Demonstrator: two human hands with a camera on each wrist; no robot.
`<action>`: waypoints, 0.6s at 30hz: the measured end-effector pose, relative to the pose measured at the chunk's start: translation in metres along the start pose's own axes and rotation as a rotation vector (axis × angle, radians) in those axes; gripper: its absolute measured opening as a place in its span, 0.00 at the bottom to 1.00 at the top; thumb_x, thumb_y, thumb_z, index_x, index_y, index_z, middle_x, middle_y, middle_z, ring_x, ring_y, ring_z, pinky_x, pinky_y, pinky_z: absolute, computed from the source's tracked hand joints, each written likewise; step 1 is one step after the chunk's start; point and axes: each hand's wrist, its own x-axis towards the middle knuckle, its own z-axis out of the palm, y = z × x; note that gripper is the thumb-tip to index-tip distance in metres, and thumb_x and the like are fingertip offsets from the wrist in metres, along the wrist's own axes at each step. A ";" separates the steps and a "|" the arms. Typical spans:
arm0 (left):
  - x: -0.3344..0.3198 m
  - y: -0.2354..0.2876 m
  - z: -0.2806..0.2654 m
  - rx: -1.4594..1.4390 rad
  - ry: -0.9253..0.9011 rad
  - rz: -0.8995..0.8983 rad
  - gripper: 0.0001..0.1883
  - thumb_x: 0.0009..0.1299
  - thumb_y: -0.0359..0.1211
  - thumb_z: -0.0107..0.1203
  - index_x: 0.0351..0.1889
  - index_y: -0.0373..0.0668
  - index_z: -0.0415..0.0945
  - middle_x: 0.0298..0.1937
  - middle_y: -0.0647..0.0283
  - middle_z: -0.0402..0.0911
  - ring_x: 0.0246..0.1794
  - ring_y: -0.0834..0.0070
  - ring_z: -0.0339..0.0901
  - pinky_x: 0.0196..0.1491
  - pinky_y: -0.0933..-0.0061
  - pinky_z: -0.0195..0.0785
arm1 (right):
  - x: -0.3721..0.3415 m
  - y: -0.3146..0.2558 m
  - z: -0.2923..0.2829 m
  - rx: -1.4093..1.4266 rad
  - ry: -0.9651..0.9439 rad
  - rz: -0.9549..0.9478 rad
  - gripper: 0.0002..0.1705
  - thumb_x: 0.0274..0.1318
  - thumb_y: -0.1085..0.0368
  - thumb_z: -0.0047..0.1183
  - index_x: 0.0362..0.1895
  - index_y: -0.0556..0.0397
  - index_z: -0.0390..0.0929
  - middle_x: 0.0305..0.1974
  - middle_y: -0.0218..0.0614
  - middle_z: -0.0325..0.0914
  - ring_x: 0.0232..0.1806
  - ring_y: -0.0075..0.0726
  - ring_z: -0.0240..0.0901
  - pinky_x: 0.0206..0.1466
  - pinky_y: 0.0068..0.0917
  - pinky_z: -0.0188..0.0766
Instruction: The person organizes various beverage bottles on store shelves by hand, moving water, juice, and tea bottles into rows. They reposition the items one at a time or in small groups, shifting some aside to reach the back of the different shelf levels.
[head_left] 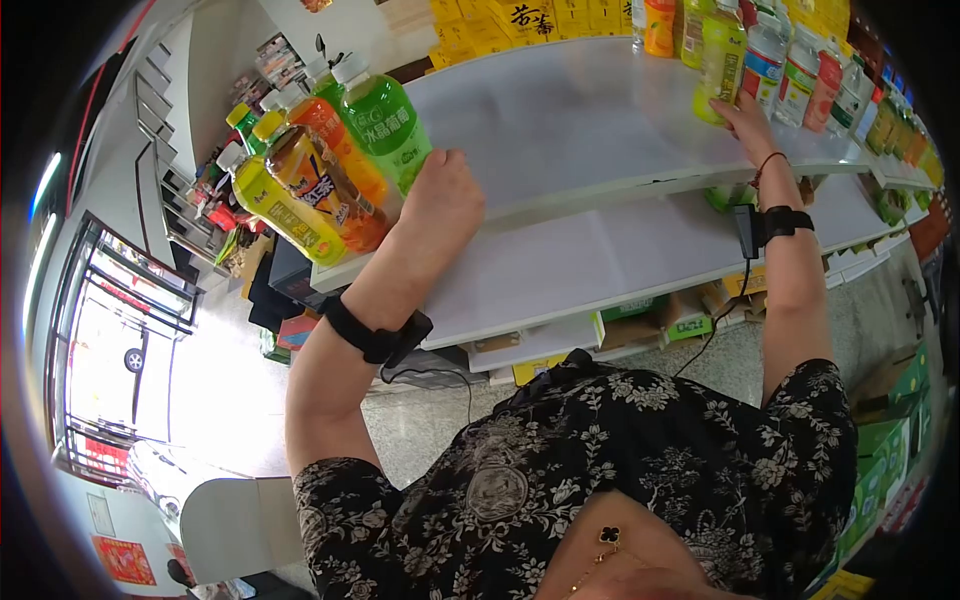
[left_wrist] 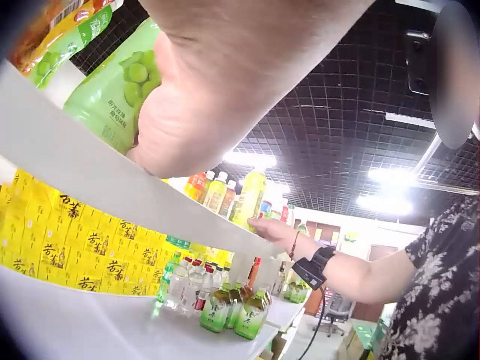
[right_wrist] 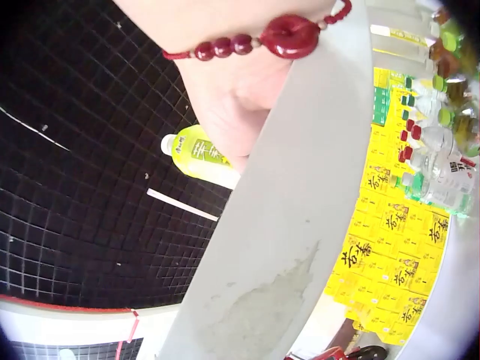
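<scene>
At the right side of the white shelf, my right hand [head_left: 742, 120] grips the lower part of a yellow-green drink bottle [head_left: 722, 55], which stands upright with a white cap. The right wrist view shows the same bottle [right_wrist: 201, 156] partly behind the shelf edge. On the left, my left hand [head_left: 445, 195] is right against the base of a green grape-drink bottle [head_left: 382, 122]. That hand overlaps the bottle [left_wrist: 112, 97] in the left wrist view. Its fingers are mostly hidden, and I cannot tell whether they hold the bottle.
Beside the grape drink stand several bottles, including a brown tea bottle [head_left: 315, 175] and a yellow one [head_left: 280, 210]. More bottles [head_left: 797, 80] line the shelf's right end. Yellow boxes [head_left: 540, 20] are stacked behind. A lower shelf [head_left: 600, 255] runs beneath the upper one [head_left: 560, 120].
</scene>
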 end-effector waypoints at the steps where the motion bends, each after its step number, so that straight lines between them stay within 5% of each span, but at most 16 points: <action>1: -0.003 -0.001 0.002 -0.005 -0.005 -0.006 0.05 0.53 0.32 0.54 0.22 0.47 0.81 0.27 0.68 0.77 0.43 0.70 0.70 0.45 0.71 0.60 | 0.002 0.000 0.002 0.002 -0.006 0.009 0.31 0.51 0.48 0.60 0.52 0.55 0.70 0.36 0.30 0.75 0.30 0.24 0.67 0.32 0.22 0.65; 8: -0.023 -0.009 0.009 -0.047 0.045 -0.003 0.04 0.52 0.31 0.54 0.20 0.47 0.80 0.26 0.68 0.76 0.43 0.69 0.70 0.45 0.71 0.60 | -0.001 -0.023 0.011 -0.100 -0.034 0.051 0.32 0.50 0.48 0.61 0.52 0.55 0.69 0.32 0.30 0.75 0.24 0.23 0.66 0.27 0.21 0.65; 18: -0.034 -0.017 0.014 -0.116 0.121 -0.022 0.03 0.51 0.30 0.53 0.22 0.43 0.77 0.28 0.65 0.75 0.41 0.68 0.70 0.45 0.70 0.61 | -0.058 -0.142 0.159 0.018 -0.459 -0.099 0.30 0.49 0.55 0.64 0.49 0.60 0.66 0.30 0.37 0.77 0.24 0.27 0.75 0.26 0.24 0.74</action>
